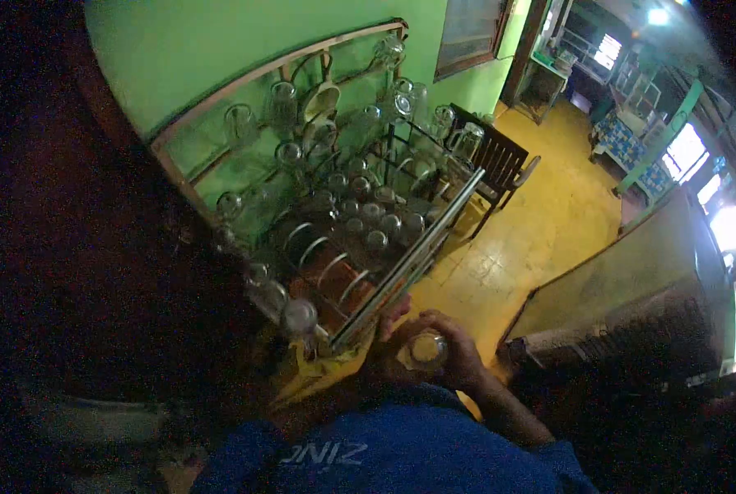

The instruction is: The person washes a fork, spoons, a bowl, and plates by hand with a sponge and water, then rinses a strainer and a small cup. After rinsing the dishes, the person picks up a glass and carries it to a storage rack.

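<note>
Just above my blue shirt, my right hand (463,362) is wrapped around a small clear drinking glass (426,349), seen from above. My left hand (388,329) closes on the same glass from the other side, its fingers curled by the rim. The left hand is dark and partly hidden. A yellow cloth (314,375) lies just to its left, at the near corner of a metal dish rack (409,259). The rack holds several upturned clear glasses (360,218).
The rack stands against a green wall with a wooden rail (244,82). A dark wooden chair (500,169) stands beyond it on the yellow floor (549,222). A low wall or counter (631,272) runs at the right. The left side of the view is dark.
</note>
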The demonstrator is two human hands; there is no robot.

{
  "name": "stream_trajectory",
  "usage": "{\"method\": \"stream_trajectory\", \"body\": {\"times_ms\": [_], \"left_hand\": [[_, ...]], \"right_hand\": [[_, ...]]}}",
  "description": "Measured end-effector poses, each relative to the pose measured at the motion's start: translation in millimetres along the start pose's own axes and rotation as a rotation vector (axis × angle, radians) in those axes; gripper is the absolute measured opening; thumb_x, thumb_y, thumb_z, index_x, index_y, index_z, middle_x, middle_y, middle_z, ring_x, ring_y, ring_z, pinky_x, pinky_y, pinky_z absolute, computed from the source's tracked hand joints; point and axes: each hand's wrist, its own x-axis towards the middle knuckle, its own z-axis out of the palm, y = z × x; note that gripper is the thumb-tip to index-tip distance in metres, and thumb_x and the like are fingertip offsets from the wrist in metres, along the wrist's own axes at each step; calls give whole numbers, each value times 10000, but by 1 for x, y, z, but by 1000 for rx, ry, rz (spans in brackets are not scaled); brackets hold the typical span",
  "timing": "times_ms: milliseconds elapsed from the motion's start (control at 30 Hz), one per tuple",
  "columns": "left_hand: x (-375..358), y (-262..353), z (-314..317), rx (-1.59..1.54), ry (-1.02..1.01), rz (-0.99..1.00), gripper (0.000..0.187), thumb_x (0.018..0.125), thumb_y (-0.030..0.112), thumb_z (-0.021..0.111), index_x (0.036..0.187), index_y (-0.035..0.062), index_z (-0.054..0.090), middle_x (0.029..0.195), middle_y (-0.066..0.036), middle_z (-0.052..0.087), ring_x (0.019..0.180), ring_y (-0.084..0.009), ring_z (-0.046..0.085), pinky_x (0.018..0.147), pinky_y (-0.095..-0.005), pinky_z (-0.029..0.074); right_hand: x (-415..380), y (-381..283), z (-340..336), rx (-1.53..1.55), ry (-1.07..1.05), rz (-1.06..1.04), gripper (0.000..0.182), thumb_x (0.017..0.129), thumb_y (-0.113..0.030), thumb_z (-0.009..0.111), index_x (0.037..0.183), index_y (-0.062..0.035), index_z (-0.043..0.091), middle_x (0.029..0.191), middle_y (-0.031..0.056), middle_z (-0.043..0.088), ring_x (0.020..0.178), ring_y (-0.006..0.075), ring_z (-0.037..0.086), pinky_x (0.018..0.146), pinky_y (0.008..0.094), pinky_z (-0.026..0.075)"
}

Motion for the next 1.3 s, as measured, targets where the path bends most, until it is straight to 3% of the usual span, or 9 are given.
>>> {"method": "stream_trajectory", "body": {"times_ms": [133, 200, 767, 867, 900, 967, 1033, 1133, 1300], "left_hand": [[32, -28, -6, 187, -183, -9, 690, 757, 297, 755, 1341, 89, 451, 1326, -179, 437, 1232, -292, 434, 1012, -428, 385], [3, -76, 2, -163, -426, -476, 654, 798, 336, 721, 1332, 65, 460, 1304, -189, 484, 1200, -269, 481, 1018, -421, 382], [-347, -71, 128, 483, 303, -1679, 371, 847, 357, 654, 1087, 76, 633, 882, -142, 650, 787, -280, 617, 727, -408, 487], [-381, -19, 168, -4, 593, -2029, 344, 837, 361, 655, 1028, 75, 644, 650, -108, 593, 613, -272, 578, 642, -420, 482], [-388, -6, 181, -66, 717, -1898, 318, 832, 345, 663, 998, 74, 651, 621, -104, 588, 598, -261, 575, 627, -415, 483], [-398, -9, 190, 431, 42, -1854, 242, 824, 281, 684, 928, 63, 667, 650, -106, 616, 605, -222, 586, 624, -397, 492], [-415, -12, 227, 713, 553, -1500, 335, 824, 324, 683, 1005, 43, 649, 821, -139, 665, 706, -218, 617, 658, -369, 503], [-393, -11, 232, 25, 1089, -1532, 361, 860, 339, 645, 1100, 70, 637, 1035, -165, 656, 799, -256, 652, 704, -371, 532], [-467, -18, 303, -102, 1195, -1702, 446, 886, 407, 600, 1217, 109, 586, 1125, -160, 632, 915, -285, 640, 801, -378, 512]], "right_hand": [[59, 66, -31, -110, 257, -28, 711, 628, -211, 852, 1180, -38, 438, 1145, 144, 543, 1060, 263, 542, 889, 383, 456], [96, 106, -42, 176, 303, 202, 719, 654, -226, 836, 1199, -52, 402, 1111, 161, 541, 1012, 263, 562, 849, 399, 480], [279, 335, 26, -132, -293, -156, 766, 686, -291, 813, 1292, -36, 418, 1135, 188, 582, 1015, 376, 583, 851, 461, 485], [280, 331, 40, -125, -269, -110, 767, 729, -297, 783, 1320, -20, 380, 1210, 193, 528, 1097, 373, 523, 908, 467, 447], [279, 331, 43, -117, -267, -117, 758, 732, -297, 780, 1316, -20, 384, 1204, 191, 531, 1091, 370, 525, 904, 465, 447], [277, 331, 48, -91, -286, -149, 740, 738, -297, 774, 1308, -20, 392, 1192, 189, 535, 1080, 364, 528, 896, 461, 448], [278, 332, 51, -84, -316, -164, 721, 744, -297, 768, 1299, -20, 400, 1180, 186, 540, 1068, 358, 531, 888, 457, 449], [276, 332, 45, -116, -348, -169, 694, 754, -296, 759, 1286, -19, 412, 1162, 182, 547, 1050, 349, 536, 877, 451, 451], [262, 294, 61, -188, -305, -243, 649, 769, -296, 745, 1265, -19, 432, 1132, 175, 558, 1021, 334, 544, 857, 441, 454]]}}
